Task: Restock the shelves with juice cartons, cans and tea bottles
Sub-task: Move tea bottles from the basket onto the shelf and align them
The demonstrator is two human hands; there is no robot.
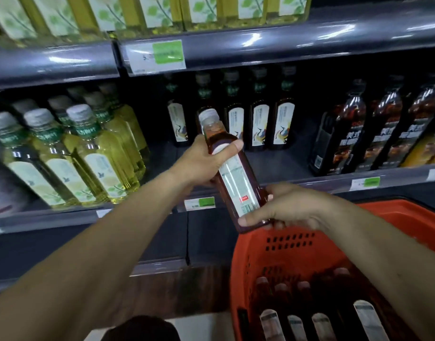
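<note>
Both my hands hold one dark brown tea bottle [236, 178] with a white label and a pale cap, tilted with the cap up and to the left. My left hand [201, 161] grips its upper part below the neck, thumb across the front. My right hand [287, 205] grips its base. The bottle hangs in front of the middle shelf [280, 163], just before a row of matching dark tea bottles [259, 119]. Below my right arm stands a red basket [273, 247] with several more dark bottles [295, 313] upright inside.
Pale yellow-green tea bottles [88, 153] fill the middle shelf's left side, and dark coffee-like bottles [374, 129] its right. The top shelf [260, 40] carries more yellow bottles. Bare shelf floor lies in front of the dark tea row. Price tags line the shelf edges.
</note>
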